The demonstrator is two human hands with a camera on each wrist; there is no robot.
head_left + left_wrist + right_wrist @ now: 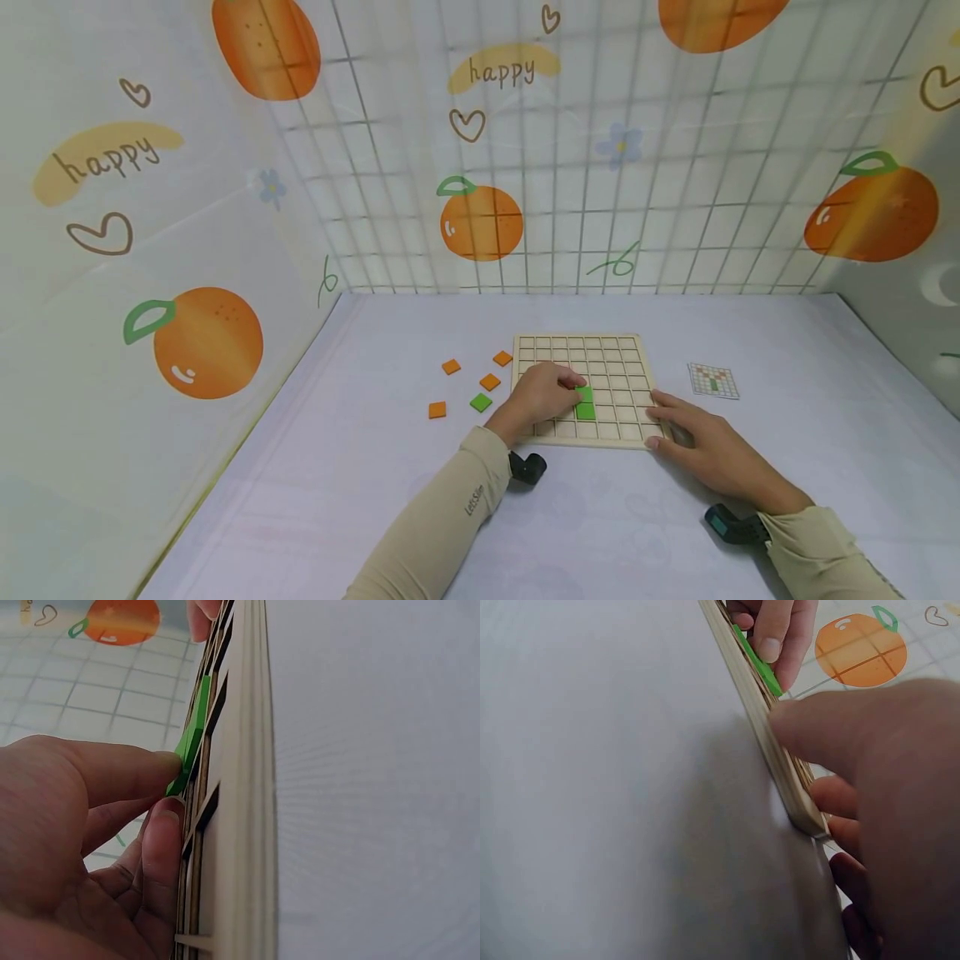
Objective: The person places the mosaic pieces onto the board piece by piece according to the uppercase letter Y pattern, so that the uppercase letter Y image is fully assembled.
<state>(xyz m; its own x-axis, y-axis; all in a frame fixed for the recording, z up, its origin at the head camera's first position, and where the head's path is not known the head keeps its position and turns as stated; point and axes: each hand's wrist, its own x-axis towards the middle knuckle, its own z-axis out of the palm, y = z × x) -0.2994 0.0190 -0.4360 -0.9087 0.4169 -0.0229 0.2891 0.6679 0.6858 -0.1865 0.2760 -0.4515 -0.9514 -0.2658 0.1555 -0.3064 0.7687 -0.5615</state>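
Observation:
A wooden grid board (615, 375) lies flat on the table. Two green square tiles sit one behind the other in its cells; the front one (585, 412) shows whole, the rear one (585, 394) is partly covered by fingers. From the left, my left hand (542, 392) reaches over the board, its thumb and finger pinching a green tile (196, 731) at the surface in the left wrist view. My right hand (705, 442) rests its fairly straight fingers and thumb on the board's right edge, near the front corner.
Left of the board lie several orange tiles (437, 410) and one loose green tile (481, 402). A small pattern card (714, 381) with a coloured grid lies to the right. Behind the table hangs a curtain (570, 167) printed with oranges.

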